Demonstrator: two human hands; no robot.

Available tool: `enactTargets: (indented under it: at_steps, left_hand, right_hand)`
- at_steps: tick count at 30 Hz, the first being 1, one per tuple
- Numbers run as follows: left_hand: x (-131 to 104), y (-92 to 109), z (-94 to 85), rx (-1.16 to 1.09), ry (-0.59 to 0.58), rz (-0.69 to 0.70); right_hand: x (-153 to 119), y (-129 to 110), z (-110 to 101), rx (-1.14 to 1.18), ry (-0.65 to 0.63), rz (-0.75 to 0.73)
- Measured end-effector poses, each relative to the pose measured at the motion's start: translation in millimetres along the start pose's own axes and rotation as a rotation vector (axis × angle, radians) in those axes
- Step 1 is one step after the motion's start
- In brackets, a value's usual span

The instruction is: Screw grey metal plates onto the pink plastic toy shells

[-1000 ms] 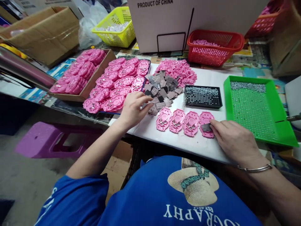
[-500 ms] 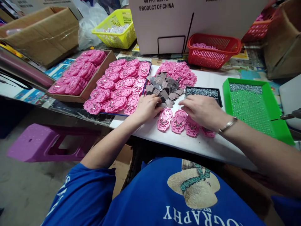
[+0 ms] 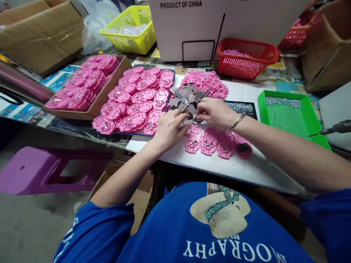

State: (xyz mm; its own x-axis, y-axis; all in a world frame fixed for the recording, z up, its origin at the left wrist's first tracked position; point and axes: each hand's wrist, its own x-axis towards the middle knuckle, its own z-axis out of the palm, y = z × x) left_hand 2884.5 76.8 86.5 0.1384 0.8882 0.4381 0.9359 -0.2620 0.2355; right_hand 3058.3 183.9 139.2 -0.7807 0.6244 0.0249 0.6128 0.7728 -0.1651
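My left hand (image 3: 172, 128) is at the near left edge of the pile of grey square pieces (image 3: 186, 98), fingers curled; what they hold is too small to tell. At the pile's near right edge is my right hand (image 3: 215, 112), its fingers pinched on something I cannot make out. In a row on the white board lie several pink oval parts (image 3: 193, 139). The rightmost pink part (image 3: 243, 147) has a dark square piece on it. Behind the grey pieces is a heap of small pink pieces (image 3: 205, 81).
Left stand a tray of pink parts (image 3: 172, 82) and a cardboard box of more (image 3: 109, 87). Right are a black tray of screws (image 3: 253, 109), a green tray (image 3: 308, 113) and a screwdriver tip (image 3: 338, 128). Yellow (image 3: 142, 38) and red (image 3: 246, 65) baskets stand behind.
My right hand has moved left from above the row of pink parts to the grey pile, uncovering the rightmost part with its dark square. My left hand stays near the pile. The view has shifted slightly.
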Motion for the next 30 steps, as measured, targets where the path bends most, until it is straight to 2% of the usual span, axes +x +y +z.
enactTargets:
  at_steps: [3,7,12,16,20,23,27,30]
  left_hand:
    - [-9,2,4.0,-0.046,0.084,0.051]
    - [-10,8,5.8,-0.151,0.111,0.068]
    - [-9,30,0.3,-0.375,0.073,0.086]
    - [-11,45,2.2,-0.459,0.056,0.136]
    - [-8,47,6.1,-0.431,0.058,0.125]
    - [-4,36,5.2,-0.403,0.07,0.082]
    - [5,12,2.1,-0.3,0.106,-0.009]
    - [12,-3,1.0,-0.178,0.031,-0.028]
  right_hand:
    - [-16,5,-9,0.304,0.057,0.099]
    - [-46,13,-14,0.671,0.053,0.213]
    - [-95,9,-13,0.794,0.1,0.265]
    - [-128,1,-6,0.61,0.126,0.255]
    - [-144,1,7,0.354,0.136,0.196]
    - [-149,3,15,0.166,0.148,0.097]
    - [-154,4,18,-0.01,0.131,0.003]
    - [-148,2,14,-0.081,0.163,-0.02]
